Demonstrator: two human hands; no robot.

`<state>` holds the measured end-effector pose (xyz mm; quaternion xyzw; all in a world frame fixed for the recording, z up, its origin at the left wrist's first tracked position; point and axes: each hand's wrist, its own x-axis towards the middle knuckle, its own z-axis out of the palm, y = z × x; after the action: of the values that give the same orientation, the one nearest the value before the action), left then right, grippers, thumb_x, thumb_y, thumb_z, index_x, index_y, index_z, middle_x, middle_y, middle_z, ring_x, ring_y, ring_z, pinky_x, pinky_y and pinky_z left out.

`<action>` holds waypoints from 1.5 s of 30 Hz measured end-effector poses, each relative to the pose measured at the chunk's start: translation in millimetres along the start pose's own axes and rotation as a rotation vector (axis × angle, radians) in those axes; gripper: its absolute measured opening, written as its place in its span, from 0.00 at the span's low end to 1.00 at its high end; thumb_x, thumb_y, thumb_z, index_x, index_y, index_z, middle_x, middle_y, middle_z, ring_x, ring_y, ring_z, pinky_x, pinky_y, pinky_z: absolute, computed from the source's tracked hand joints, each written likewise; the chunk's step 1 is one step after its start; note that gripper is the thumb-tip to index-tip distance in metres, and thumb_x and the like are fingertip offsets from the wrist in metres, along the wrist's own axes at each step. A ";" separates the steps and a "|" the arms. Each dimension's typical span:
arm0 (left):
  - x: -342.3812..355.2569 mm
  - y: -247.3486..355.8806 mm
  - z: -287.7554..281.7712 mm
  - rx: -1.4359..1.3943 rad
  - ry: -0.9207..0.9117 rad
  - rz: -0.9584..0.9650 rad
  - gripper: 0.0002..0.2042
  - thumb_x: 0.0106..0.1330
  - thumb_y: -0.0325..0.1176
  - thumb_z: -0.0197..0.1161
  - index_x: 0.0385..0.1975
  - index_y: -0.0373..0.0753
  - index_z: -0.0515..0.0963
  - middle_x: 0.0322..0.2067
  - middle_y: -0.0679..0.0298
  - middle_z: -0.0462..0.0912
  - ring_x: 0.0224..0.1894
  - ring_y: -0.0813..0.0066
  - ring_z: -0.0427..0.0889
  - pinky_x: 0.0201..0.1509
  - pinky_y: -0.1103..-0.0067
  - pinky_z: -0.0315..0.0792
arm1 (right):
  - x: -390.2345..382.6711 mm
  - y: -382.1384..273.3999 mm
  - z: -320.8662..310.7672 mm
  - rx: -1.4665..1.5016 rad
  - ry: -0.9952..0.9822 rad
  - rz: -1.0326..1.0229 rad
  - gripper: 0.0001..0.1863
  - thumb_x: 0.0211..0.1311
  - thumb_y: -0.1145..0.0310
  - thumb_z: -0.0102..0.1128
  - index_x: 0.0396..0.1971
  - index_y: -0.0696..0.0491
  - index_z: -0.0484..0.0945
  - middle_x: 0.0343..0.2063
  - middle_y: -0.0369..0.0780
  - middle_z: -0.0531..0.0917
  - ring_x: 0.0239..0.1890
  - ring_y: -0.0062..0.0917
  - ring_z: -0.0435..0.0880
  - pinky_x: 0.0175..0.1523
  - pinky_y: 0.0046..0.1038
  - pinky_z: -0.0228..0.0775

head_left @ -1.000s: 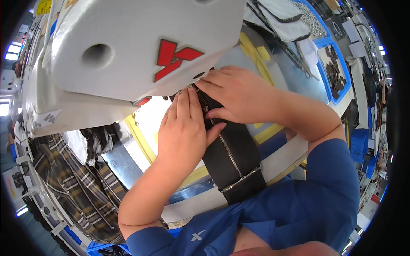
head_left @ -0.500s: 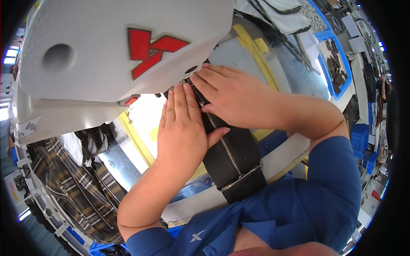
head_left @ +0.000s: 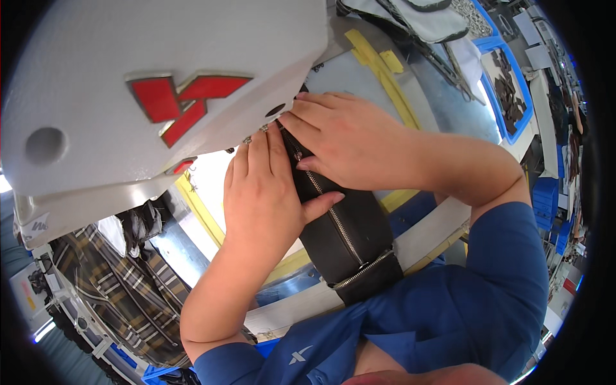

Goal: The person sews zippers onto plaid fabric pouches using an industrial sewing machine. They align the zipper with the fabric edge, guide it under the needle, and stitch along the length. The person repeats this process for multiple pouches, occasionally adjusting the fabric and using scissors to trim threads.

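Observation:
My left hand (head_left: 260, 199) lies flat on a long black fabric piece (head_left: 372, 224) with a metal zipper (head_left: 341, 232) along it, fingers stretched out just below the white sewing machine head (head_left: 83, 77). Its thumb reaches onto the zipper. My right hand (head_left: 350, 144) also lies spread on the fabric, to the right and a little farther forward, its thumb near the zipper pull (head_left: 298, 155). The fingertips of both hands are at the machine's lower edge, where the needle area is hidden. A second zipper crosses the fabric's near end at my body.
Yellow tape strips (head_left: 391, 83) mark the metal table. Plaid fabric (head_left: 109, 282) and dark-edged white pieces hang at left. At the back right lie white pieces (head_left: 423, 19), long dark strips and a blue tray (head_left: 527, 122) of dark pieces.
In the picture both hands have shifted slightly up and left, still flat on the fabric. The machine head has slid down and left as the view turned slightly.

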<state>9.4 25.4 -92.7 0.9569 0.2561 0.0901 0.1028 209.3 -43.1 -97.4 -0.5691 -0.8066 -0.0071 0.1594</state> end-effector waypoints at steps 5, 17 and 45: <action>1.8 0.4 -2.1 -0.041 -0.035 -0.020 0.62 0.43 0.62 0.85 0.69 0.17 0.68 0.64 0.36 0.75 0.66 0.39 0.77 0.73 0.58 0.72 | 2.5 -0.4 -2.8 0.078 -0.063 0.051 0.32 0.64 0.56 0.72 0.61 0.64 0.78 0.59 0.50 0.84 0.64 0.43 0.83 0.69 0.41 0.74; 1.3 0.8 -1.8 0.018 0.002 0.000 0.61 0.40 0.65 0.83 0.68 0.21 0.70 0.59 0.44 0.78 0.62 0.44 0.80 0.66 0.61 0.75 | 0.2 1.4 0.9 0.072 -0.006 0.040 0.31 0.63 0.56 0.73 0.59 0.61 0.81 0.58 0.49 0.84 0.63 0.43 0.83 0.69 0.41 0.73; 0.3 -2.6 -23.2 -0.027 -0.181 0.043 0.73 0.30 0.62 0.86 0.74 0.16 0.59 0.70 0.35 0.69 0.72 0.38 0.70 0.78 0.59 0.66 | -2.4 2.5 10.9 0.174 -0.045 -0.176 0.06 0.55 0.68 0.65 0.24 0.54 0.87 0.33 0.44 0.87 0.42 0.38 0.87 0.47 0.39 0.79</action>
<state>3.2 31.2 -71.0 0.9649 0.2241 0.0090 0.1364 209.6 -42.3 -108.8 -0.4800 -0.8545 0.0616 0.1889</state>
